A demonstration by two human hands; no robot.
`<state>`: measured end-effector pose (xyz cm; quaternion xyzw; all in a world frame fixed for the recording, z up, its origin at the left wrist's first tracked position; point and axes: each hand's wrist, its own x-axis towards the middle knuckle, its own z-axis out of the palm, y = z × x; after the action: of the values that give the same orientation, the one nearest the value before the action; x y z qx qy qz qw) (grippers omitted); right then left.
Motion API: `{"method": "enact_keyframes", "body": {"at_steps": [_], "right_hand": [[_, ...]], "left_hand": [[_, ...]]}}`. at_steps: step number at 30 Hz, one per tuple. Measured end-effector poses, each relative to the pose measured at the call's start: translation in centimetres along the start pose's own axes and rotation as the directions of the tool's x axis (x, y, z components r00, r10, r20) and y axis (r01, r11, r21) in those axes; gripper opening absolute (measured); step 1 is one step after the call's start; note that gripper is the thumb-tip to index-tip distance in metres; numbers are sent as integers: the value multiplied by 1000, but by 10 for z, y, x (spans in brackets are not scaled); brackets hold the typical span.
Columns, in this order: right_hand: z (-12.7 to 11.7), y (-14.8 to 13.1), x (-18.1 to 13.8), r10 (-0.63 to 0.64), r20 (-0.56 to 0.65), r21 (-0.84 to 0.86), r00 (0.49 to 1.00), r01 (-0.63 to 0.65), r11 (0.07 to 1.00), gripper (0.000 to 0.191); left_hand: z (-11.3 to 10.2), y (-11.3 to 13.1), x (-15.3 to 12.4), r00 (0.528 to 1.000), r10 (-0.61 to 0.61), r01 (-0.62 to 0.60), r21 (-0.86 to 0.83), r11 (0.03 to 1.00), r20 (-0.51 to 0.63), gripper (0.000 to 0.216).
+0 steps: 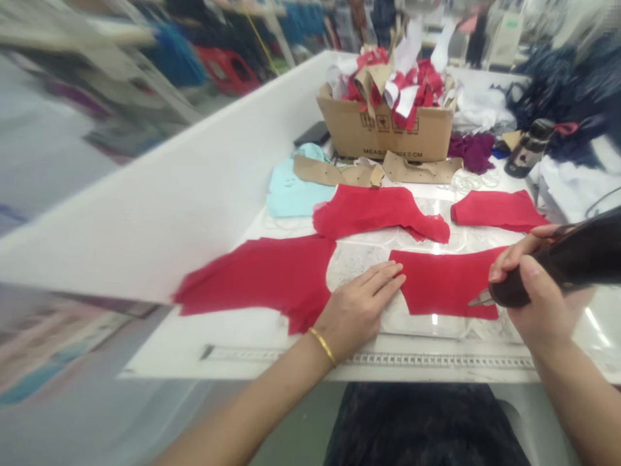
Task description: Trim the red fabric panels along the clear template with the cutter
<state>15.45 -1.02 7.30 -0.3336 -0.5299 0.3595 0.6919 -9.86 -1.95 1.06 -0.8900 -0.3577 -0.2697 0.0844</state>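
My right hand (543, 298) is wrapped round a thick black handheld tool (577, 252) with a pointed metal tip. That tip is over the right part of a red fabric piece (451, 281); whether it touches I cannot tell. My left hand (361, 307), wearing a gold bracelet, lies flat with fingers stretched, the fingertips on the piece's left edge. Left of that hand is a larger red fabric piece (262, 275). Farther back lie a red piece with a narrow end (373, 210) and a smaller red piece (497, 210).
A measuring tape (427, 360) runs along the front edge of the white table (169, 353). Behind the fabric are brown paper patterns (422, 169), light blue cloth (295, 188) and a cardboard box (383, 133) heaped with scraps. A dark bottle (528, 150) stands at the right; a white panel (218, 155) rises left.
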Motion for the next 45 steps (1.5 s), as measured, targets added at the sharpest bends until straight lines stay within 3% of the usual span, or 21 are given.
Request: {"method": "enact_keyframes", "body": {"at_steps": [6, 13, 19, 26, 31, 38, 45], "right_hand": [[-5, -9, -5, 61, 25, -50, 998, -59, 997, 25], [-11, -12, -4, 9, -2, -2, 1000, -9, 1000, 23], [-10, -7, -9, 45, -82, -46, 996, -49, 998, 26], [-10, -9, 4, 0, -43, 35, 999, 1, 999, 24], [12, 12, 18, -49, -34, 37, 998, 50, 998, 23], [67, 48, 31, -115, 62, 50, 991, 112, 992, 22], [100, 70, 46, -142, 21, 90, 990, 140, 986, 25]], "left_hand": [[10, 0, -4, 998, 16, -18, -36, 999, -53, 46], [11, 0, -5, 998, -6, 3, -56, 998, -55, 46], [13, -1, -7, 998, -20, 15, -75, 997, -58, 46], [13, 0, -5, 997, -19, 11, -100, 995, -81, 48], [13, 0, -5, 997, -16, 6, -128, 992, -80, 50], [15, 0, -8, 993, 22, -36, -126, 991, -113, 49], [17, 3, -8, 991, 46, -58, -92, 994, -126, 40]]}}
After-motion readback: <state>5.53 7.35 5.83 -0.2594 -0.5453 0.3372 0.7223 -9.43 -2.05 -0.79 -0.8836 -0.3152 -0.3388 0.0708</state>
